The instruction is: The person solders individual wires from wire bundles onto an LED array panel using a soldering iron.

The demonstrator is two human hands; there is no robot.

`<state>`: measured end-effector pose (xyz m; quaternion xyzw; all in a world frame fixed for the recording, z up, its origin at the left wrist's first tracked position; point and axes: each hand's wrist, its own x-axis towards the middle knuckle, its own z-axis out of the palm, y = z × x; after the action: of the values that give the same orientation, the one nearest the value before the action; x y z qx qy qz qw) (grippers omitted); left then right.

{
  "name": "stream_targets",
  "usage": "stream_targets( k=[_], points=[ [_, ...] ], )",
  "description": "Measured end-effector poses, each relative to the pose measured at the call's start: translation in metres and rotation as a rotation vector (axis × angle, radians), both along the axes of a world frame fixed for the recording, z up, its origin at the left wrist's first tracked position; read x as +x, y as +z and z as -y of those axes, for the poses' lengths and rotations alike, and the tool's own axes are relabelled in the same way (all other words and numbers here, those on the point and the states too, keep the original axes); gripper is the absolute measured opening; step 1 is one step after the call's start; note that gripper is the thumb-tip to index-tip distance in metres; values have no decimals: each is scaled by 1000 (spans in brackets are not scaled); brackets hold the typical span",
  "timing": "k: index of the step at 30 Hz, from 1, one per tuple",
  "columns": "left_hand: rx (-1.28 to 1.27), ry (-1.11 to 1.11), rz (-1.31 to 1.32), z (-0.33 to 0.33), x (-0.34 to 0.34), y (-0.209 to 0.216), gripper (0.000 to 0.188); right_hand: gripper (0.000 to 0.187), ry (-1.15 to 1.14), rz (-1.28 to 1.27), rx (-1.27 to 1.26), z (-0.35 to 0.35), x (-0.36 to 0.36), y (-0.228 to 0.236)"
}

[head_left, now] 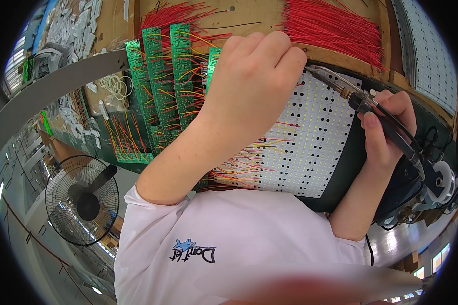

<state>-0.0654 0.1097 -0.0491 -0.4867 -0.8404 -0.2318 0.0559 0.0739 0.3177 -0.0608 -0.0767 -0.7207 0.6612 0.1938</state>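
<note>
My right hand (389,127) is wrapped round the dark handle of a soldering iron (362,101) with a thin metal feed tube along its shaft. Its tip points left, close beside the fingers of my left hand (263,76). That left hand is closed above the upper edge of a white LED panel (315,147); what its fingers pinch is hidden behind the knuckles. Red and yellow wires (249,162) stick out over the panel's left part. Left of the hand, long green circuit boards (181,76) lie side by side with wires attached, some partly covered by my forearm.
Loose red wires (333,30) fill a wood-edged tray beyond the panel, with another red bundle (175,15) farther left. White plastic pieces (76,30) and a grey curved band (61,76) are at left, above a fan (86,206). A spool (447,182) stands at right.
</note>
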Motion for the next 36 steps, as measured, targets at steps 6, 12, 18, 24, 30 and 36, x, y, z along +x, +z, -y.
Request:
stream_targets(
  k=[6,12,18,24,30,36],
  points=[
    [4,-4,-8,-1,0,-1,17,22,-12,19,-6,0,1,-1],
    [6,-2,3,-1,1,0,17,21,-10,13,18,0,0,-1],
    [2,-7,2,0,0,0,18,21,-46,0,-66,0,0,2],
    [-1,-5,11,-1,-1,-1,17,21,-28,10,-45,-2,2,0],
    [-23,32,20,6,-1,7,13,21,-45,11,-141,4,-4,-1],
    [-4,124,-60,17,-5,26,12,23,-46,-10,-225,-25,18,-20]
  ],
)
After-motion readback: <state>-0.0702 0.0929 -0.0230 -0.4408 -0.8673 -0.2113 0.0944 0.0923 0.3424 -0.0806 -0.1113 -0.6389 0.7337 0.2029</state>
